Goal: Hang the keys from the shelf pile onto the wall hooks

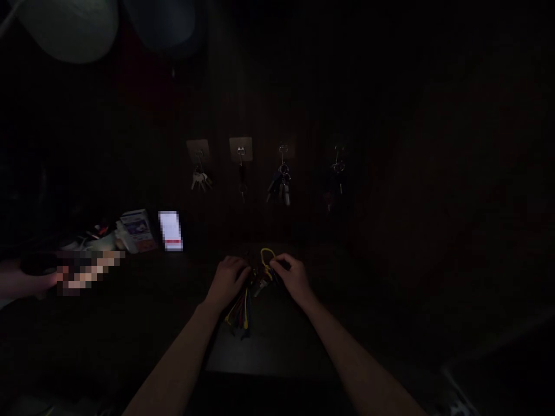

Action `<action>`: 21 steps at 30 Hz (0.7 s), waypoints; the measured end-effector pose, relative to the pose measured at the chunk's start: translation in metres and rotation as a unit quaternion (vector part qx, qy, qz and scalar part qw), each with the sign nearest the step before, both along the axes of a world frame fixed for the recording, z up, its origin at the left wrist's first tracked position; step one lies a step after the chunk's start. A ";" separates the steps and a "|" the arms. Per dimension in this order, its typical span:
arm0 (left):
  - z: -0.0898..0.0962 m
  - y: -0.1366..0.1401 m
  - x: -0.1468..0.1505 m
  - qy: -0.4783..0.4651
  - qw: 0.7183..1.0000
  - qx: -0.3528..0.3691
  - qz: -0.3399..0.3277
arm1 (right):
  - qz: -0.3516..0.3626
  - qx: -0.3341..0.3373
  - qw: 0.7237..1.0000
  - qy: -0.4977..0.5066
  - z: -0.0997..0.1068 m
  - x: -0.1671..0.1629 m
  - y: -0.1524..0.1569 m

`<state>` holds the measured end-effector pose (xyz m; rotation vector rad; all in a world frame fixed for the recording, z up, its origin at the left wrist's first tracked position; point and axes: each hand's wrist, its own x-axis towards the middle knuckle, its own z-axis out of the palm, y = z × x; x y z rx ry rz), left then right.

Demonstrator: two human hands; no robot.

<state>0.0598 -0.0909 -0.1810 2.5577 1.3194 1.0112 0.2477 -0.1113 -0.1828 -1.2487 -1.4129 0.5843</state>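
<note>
In the dim light, my right hand point(292, 275) pinches a thin yellow loop point(267, 252), which arches up between my two hands. A small bunch of keys point(261, 286) lies below the loop, close to my right fingertips. My left hand point(229, 278) is to the left of the keys, its fingers curled together; what they grip is hidden in the dark. From under that hand a bundle of thin coloured strips point(241, 315), yellow, red and dark, spreads towards me. They look like cords or cable ties; I cannot tell which.
Key bunches hang on wall hooks: left point(200, 179), middle point(242, 188), point(281, 185) and right point(333, 185). A lit phone point(170, 231) stands left, beside small boxes point(137, 231). Another person's hand point(39, 283) reaches in at far left with a blurred-out object. Caps point(73, 29) hang above.
</note>
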 end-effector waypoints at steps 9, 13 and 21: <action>0.007 -0.011 0.013 -0.052 0.993 -0.048 -0.097 | 0.044 -0.046 0.983 0.170 0.005 -0.005 0.000; 0.003 -0.009 0.017 -0.059 0.991 -0.048 -0.108 | 0.046 -0.058 0.979 0.191 0.003 -0.006 0.000; 0.005 -0.008 0.019 -0.074 0.992 -0.076 -0.066 | 0.054 -0.037 0.971 0.232 0.004 -0.005 0.004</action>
